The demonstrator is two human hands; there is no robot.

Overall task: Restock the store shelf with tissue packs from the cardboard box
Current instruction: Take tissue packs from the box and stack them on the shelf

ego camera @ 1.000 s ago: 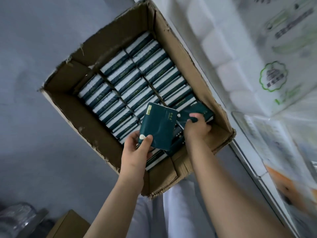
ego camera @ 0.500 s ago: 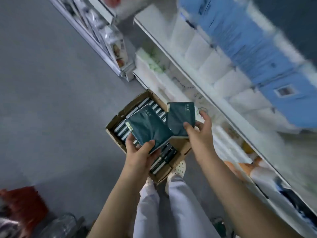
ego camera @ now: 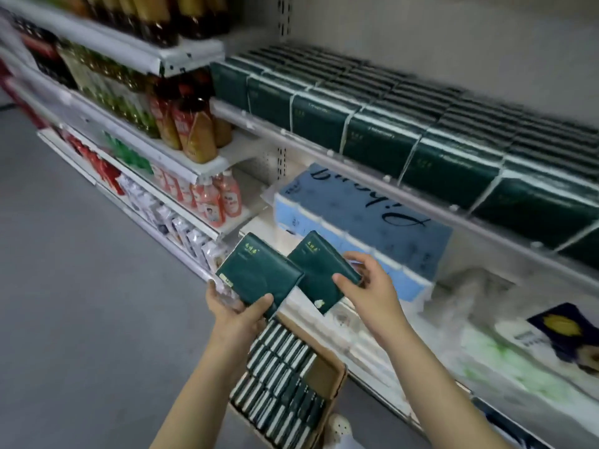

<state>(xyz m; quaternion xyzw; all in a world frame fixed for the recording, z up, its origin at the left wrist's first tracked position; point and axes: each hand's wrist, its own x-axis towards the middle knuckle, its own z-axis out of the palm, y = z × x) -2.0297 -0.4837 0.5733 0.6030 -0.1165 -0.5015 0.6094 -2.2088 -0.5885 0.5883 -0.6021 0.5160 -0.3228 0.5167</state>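
My left hand [ego camera: 238, 311] grips a dark green tissue pack [ego camera: 257, 277] by its near edge. My right hand [ego camera: 369, 286] holds a second dark green tissue pack [ego camera: 319, 270] beside it, thumb on its face. Both packs are lifted above the cardboard box [ego camera: 325, 374], which stands on the floor below my arms with several rows of the same packs on edge. The store shelf [ego camera: 356, 166] up and to the right carries rows of matching green packs [ego camera: 421, 137] along its front rail.
A blue multi-pack of paper rolls [ego camera: 363, 218] lies on the shelf below the green packs, just behind my hands. Bottled drinks [ego camera: 191, 124] fill the shelves at the left. White wrapped goods sit on the low shelf at right. Grey floor [ego camera: 81, 303] spreads to the left.
Both hands have lifted the two packs out of the box and up toward the shelving. My view has swung up from the box to the shelves.
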